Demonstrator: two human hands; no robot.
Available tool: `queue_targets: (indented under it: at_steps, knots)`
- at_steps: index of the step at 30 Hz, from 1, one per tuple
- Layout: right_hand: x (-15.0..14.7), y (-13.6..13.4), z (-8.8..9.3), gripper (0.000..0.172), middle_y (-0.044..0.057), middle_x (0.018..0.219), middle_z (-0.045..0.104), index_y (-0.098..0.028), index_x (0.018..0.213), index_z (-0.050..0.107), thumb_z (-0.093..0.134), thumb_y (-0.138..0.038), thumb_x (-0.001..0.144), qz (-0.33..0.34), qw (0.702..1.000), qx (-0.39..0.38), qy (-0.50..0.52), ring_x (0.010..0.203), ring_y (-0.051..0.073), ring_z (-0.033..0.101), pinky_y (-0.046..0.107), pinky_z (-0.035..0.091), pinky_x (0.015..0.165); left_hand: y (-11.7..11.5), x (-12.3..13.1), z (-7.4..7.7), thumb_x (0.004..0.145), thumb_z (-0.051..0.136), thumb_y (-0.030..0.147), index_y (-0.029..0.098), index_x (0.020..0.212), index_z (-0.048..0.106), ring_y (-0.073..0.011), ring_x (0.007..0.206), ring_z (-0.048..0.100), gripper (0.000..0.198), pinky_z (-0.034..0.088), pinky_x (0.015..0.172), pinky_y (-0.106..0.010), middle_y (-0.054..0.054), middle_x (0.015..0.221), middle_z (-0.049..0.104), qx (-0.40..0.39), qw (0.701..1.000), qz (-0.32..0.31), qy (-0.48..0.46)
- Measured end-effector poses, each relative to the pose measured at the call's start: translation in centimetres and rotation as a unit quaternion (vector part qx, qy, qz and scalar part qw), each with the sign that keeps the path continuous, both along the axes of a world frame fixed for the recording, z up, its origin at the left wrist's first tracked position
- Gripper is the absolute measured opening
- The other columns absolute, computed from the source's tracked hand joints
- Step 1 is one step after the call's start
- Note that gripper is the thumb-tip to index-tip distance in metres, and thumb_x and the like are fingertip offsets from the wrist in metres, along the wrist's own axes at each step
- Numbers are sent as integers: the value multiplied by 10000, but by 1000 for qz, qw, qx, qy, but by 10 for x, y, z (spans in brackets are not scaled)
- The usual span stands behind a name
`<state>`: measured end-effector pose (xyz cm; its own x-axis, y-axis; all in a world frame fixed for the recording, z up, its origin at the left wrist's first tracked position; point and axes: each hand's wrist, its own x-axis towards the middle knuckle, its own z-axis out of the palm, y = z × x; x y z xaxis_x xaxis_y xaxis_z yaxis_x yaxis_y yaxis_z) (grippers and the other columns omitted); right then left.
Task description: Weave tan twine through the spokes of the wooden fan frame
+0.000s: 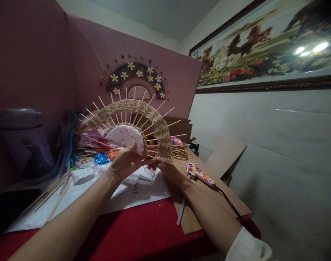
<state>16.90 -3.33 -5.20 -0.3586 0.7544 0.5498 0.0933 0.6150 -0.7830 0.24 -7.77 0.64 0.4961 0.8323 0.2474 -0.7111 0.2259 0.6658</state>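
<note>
A half-round woven fan [162, 125] of twisted cord and thin wooden sticks is held up over the table. The stick ends poke out past the woven band, and a pale half-disc with small red marks [124, 137] forms its middle. My left hand [127, 159] grips it from below, thumb on the half-disc. My right hand [161, 166] is at the lower right end of the woven band, its fingers mostly hidden behind the wrist and the fan. A loose loop of thin cord [150, 173] hangs under the fan between my hands.
A flower-patterned hot glue gun [200, 174] with a black cable lies on cardboard [191, 217] at right. Loose sticks [58, 199], a blue packet [101, 158] and white paper [151, 186] cover the red table [138, 232]. A finished flowered fan [139, 74] hangs behind.
</note>
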Motion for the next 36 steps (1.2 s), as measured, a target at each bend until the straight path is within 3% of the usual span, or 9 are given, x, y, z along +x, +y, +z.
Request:
queue_targets:
  at_steps: [7, 13, 16, 24, 29, 32, 36]
  knots:
    - [0, -1, -2, 355, 5, 568, 572, -159, 595, 613, 469, -418, 791, 32, 998, -41, -47, 509, 74, 462, 203, 379, 503, 2, 1, -1, 847, 393, 336, 137, 866, 609, -278, 950, 583, 294, 387, 872, -531, -139, 942, 654, 1, 1000, 23, -4]
    - [-6, -11, 8, 259, -21, 512, 550, -158, 797, 646, 535, -387, 751, 95, 993, -68, -11, 446, 60, 434, 186, 359, 448, 7, -2, -5, 817, 462, 319, 131, 808, 616, -266, 849, 611, 243, 414, 842, -536, -117, 870, 670, -18, 998, 48, -25]
    - [-7, -13, 9, 219, -22, 514, 549, -162, 812, 647, 528, -338, 759, 95, 993, -69, -7, 432, 58, 432, 187, 351, 433, 6, -2, -4, 812, 471, 324, 128, 809, 611, -285, 912, 590, 241, 407, 844, -548, -131, 892, 661, -18, 998, 46, -33]
    - [-5, -17, 13, 242, -5, 523, 563, -148, 669, 621, 524, -353, 753, 58, 998, -26, -20, 454, 73, 466, 205, 387, 458, -1, 2, 0, 815, 466, 353, 137, 817, 589, -290, 987, 556, 249, 385, 860, -574, -126, 935, 645, -27, 999, 26, -38]
    - [-9, -12, 6, 245, -6, 536, 563, -152, 752, 640, 507, -358, 756, 64, 997, -33, -12, 461, 81, 485, 201, 394, 445, 1, 5, -4, 813, 463, 364, 120, 783, 593, -302, 948, 574, 278, 412, 863, -529, -143, 855, 658, -30, 999, 31, -22]
    - [-8, -7, 3, 218, 1, 607, 593, -169, 801, 645, 508, -332, 752, 60, 998, -15, -10, 546, 98, 519, 228, 432, 529, 2, 7, -4, 824, 443, 351, 103, 810, 604, -301, 956, 574, 296, 424, 868, -496, -153, 830, 661, -35, 998, 47, -17]
    - [-5, -4, 5, 132, 8, 727, 629, -198, 768, 652, 570, -277, 702, -61, 998, 32, 9, 717, 142, 540, 290, 438, 686, 5, 7, -2, 832, 431, 296, 105, 857, 610, -277, 963, 576, 263, 426, 873, -480, -143, 850, 664, -6, 997, 76, -28]
